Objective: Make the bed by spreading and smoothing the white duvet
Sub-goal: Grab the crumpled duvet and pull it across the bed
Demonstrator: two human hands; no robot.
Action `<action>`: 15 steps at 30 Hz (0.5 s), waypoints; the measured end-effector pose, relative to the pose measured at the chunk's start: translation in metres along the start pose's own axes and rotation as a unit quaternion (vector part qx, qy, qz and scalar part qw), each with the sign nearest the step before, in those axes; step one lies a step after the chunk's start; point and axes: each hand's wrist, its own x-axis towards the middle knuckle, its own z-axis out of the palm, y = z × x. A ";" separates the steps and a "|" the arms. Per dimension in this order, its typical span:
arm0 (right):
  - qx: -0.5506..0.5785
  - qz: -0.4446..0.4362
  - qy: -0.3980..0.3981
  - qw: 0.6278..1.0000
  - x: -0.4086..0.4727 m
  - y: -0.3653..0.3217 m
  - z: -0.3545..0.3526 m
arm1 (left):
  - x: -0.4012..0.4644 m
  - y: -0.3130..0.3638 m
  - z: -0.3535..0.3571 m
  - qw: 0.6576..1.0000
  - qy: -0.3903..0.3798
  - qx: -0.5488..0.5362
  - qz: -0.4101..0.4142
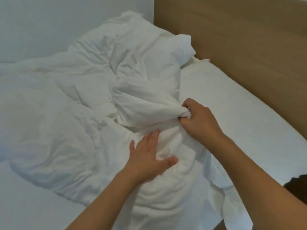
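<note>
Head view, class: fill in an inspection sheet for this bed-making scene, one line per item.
Surface: mattress in a white sheet, bare along the headboard side.
Job's things: white duvet bunched and creased, not yet spread.
Clutter: nothing seen.
Hands: right hand grips a gathered bunch of duvet; left hand lies on the duvet, fingers straight, thumb spread.
Cables: nothing seen.
Surroundings: tan headboard on the right, pale wall behind; a dark shape at the right edge, cannot tell what.
</note>
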 end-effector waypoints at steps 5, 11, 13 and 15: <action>0.191 0.174 -0.186 0.948 -0.021 0.069 -0.001 | 0.010 -0.013 0.047 0.952 -0.229 0.186 -0.082; 0.255 0.340 -0.246 0.871 -0.042 0.119 0.044 | -0.013 0.003 0.047 0.961 -0.247 0.076 -0.102; 0.269 0.320 -0.186 0.889 -0.035 0.110 0.053 | -0.028 0.011 0.057 0.984 -0.174 -0.008 -0.036; 0.304 0.298 -0.075 0.902 -0.020 0.091 0.042 | -0.040 -0.002 0.065 0.992 -0.126 0.018 -0.012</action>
